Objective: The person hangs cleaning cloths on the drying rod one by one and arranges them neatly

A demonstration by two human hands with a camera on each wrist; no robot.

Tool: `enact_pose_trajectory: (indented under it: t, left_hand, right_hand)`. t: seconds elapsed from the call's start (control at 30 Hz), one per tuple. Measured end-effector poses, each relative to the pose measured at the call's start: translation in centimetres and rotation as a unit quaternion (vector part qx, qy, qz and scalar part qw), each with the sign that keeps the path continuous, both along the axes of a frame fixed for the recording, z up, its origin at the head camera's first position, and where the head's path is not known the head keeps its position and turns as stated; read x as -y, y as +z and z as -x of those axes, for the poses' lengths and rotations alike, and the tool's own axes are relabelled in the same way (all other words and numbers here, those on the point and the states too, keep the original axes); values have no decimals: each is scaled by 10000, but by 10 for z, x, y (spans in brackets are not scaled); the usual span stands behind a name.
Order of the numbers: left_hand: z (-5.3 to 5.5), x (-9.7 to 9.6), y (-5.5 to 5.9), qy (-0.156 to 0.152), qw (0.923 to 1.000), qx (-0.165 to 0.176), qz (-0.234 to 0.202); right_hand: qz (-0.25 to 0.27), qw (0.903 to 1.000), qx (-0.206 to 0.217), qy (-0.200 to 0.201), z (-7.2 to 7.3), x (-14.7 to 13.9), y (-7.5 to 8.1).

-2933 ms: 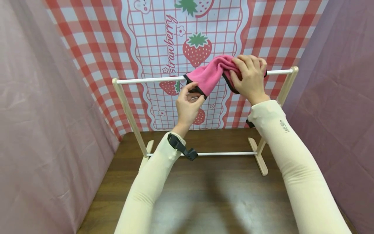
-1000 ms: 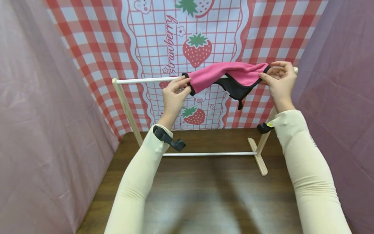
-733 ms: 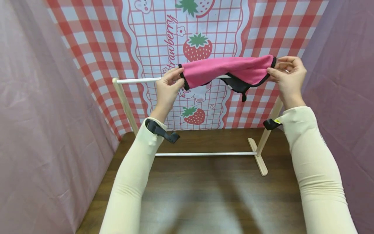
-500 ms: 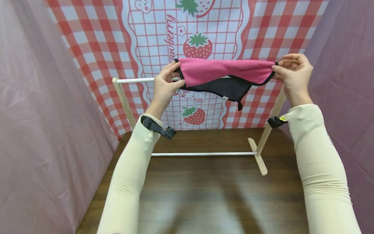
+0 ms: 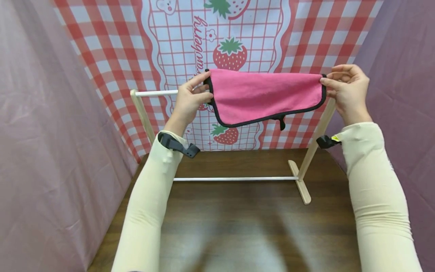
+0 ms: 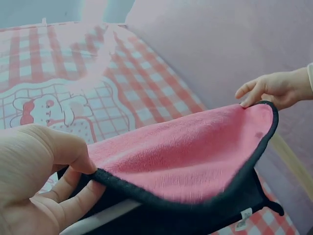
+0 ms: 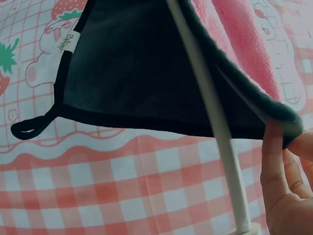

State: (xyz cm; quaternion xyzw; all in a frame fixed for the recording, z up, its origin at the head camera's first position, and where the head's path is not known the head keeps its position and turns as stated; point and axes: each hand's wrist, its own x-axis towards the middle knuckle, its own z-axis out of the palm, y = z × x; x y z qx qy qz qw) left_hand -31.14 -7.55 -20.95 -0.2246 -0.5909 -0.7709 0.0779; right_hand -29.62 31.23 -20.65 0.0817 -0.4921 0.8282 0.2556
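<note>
A pink plush towel (image 5: 265, 96) with black trim and a dark grey back (image 7: 127, 63) is draped over the white top bar (image 5: 157, 93) of a drying rack. My left hand (image 5: 190, 98) pinches its left edge between thumb and fingers. At the other end, my right hand (image 5: 350, 90) pinches the right edge near the top corner. The towel is stretched between both hands, its pink front flap hanging toward me. Below the front hem shows a black hanging loop (image 5: 281, 122). In the right wrist view the bar (image 7: 215, 110) runs between the two layers.
The rack has wooden side posts (image 5: 317, 136), feet (image 5: 300, 185) and a white lower bar (image 5: 234, 179), standing on a brown wooden table (image 5: 238, 223). Behind it hangs a red-checked strawberry cloth (image 5: 119, 49). Pink curtains (image 5: 51, 132) close in both sides.
My hands have moved apart, left hand leftward and right hand rightward. The bunched towel has been pulled straight along the bar, and its pink front flap has dropped over the dark back.
</note>
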Motion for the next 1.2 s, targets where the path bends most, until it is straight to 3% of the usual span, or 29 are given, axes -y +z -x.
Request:
enact_pose_trajectory:
  t: [0.27, 0.73, 1.0, 1.2]
  left_hand:
    - [6, 3, -12, 316, 9988, 315, 204]
    - [8, 10, -40, 661, 9964, 371, 380]
    - [12, 12, -57, 683, 9971, 321, 116]
    - [18, 12, -67, 770, 9968, 232, -4]
  right_hand:
    - [-459, 9988, -11, 171, 1, -3, -18]
    - [-808, 9962, 68, 320, -4, 0, -53]
    - [-462, 9971, 45, 610, -4, 3, -73]
    - [-326, 9968, 255, 688, 0, 5, -82]
